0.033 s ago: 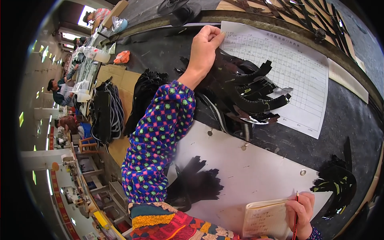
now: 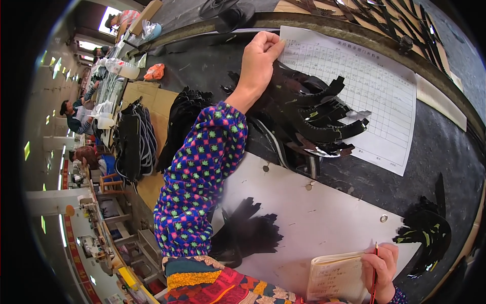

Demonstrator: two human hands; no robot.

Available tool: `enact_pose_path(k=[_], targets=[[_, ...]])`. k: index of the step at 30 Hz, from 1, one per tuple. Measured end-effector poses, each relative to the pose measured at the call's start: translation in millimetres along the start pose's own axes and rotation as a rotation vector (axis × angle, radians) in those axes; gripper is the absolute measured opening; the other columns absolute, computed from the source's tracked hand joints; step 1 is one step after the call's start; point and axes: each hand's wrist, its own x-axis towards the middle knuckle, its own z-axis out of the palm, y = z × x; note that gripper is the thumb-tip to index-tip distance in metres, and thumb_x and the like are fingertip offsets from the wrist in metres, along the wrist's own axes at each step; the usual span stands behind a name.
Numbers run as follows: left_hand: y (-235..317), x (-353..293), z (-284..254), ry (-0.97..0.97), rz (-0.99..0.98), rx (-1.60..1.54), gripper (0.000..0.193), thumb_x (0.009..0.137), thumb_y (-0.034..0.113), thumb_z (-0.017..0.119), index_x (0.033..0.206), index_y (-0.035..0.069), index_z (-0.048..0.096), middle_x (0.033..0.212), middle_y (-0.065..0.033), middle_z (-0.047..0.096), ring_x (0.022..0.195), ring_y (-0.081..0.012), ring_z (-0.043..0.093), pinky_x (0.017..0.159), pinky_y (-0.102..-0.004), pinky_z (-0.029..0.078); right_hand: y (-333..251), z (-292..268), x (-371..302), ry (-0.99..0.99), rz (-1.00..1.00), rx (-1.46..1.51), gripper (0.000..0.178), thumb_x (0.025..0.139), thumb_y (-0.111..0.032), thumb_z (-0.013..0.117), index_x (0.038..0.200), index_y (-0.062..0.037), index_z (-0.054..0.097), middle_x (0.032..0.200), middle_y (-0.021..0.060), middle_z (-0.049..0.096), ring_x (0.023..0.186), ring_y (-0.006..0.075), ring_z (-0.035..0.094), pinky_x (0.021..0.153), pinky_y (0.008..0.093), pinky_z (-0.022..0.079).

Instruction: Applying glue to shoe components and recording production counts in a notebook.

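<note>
My left hand point(image 2: 258, 63) reaches to the far side of the table and pinches the left upper corner of a printed table sheet point(image 2: 387, 129). Over the sheet's left part lies a bundle of glossy black strips point(image 2: 298, 109) with notched ends. At the lower right, my right hand point(image 2: 382, 268) has its fingers closed round a dark pencil with red stripes point(image 2: 375, 276), point upward. The same hand rests against the edge of a small open notebook point(image 2: 329, 278) with handwriting on it.
A white board point(image 2: 304, 218) covers the near table, with a black strip bundle point(image 2: 250, 230) on it. Another bundle point(image 2: 428, 233) lies to the right. More black pieces point(image 2: 134, 139) lie on brown cardboard at left. A raised bar point(image 2: 334, 30) edges the far side. Co-workers sit leftward.
</note>
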Motion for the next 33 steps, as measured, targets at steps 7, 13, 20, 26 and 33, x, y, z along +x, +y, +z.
enact_pose_path(k=[7,13,20,26,33], targets=[[1,-1,0,-0.002,0.020,0.011,0.012,0.093,0.009,0.064,0.094,-0.002,0.060,0.080,-0.0020,0.064,0.072,-0.0069,0.054,0.068,-0.0229,0.044,-2,-1,1,-0.021,0.020,0.000,0.025,0.075,0.004,0.069,0.097,-0.0046,0.062,0.090,0.0107,0.060,0.084,0.0303,0.054,0.075,0.0387,0.045],[-4,1,-1,-0.003,-0.049,-0.032,0.015,0.095,0.013,0.062,0.097,-0.002,0.060,0.082,-0.0029,0.065,0.076,-0.0071,0.054,0.072,-0.0227,0.044,-1,-2,0,-0.033,0.044,0.004,0.025,0.075,0.004,0.069,0.097,-0.0052,0.062,0.091,0.0102,0.060,0.084,0.0298,0.053,0.075,0.0386,0.045],[-6,1,1,-0.003,-0.060,-0.109,0.016,0.095,0.014,0.061,0.099,-0.001,0.059,0.082,-0.0014,0.064,0.076,-0.0057,0.052,0.071,-0.0216,0.042,1,-4,0,-0.010,-0.001,0.015,0.027,0.075,0.007,0.070,0.100,-0.0026,0.068,0.099,0.0149,0.063,0.091,0.0342,0.060,0.081,0.0418,0.049],[-11,2,-4,-0.039,-0.069,-0.056,0.017,0.097,0.016,0.061,0.106,0.001,0.057,0.092,-0.0006,0.064,0.085,-0.0055,0.054,0.080,-0.0199,0.041,0,-4,2,-0.017,0.003,0.014,0.027,0.075,0.008,0.070,0.099,-0.0028,0.069,0.098,0.0145,0.063,0.090,0.0340,0.060,0.081,0.0413,0.049],[-2,-2,5,-0.031,-0.043,-0.114,0.017,0.095,0.013,0.063,0.102,-0.002,0.059,0.081,-0.0023,0.065,0.074,-0.0065,0.054,0.070,-0.0220,0.044,0,-4,1,-0.016,0.006,0.016,0.028,0.074,0.009,0.070,0.099,-0.0025,0.068,0.098,0.0146,0.063,0.090,0.0343,0.060,0.081,0.0413,0.049]])
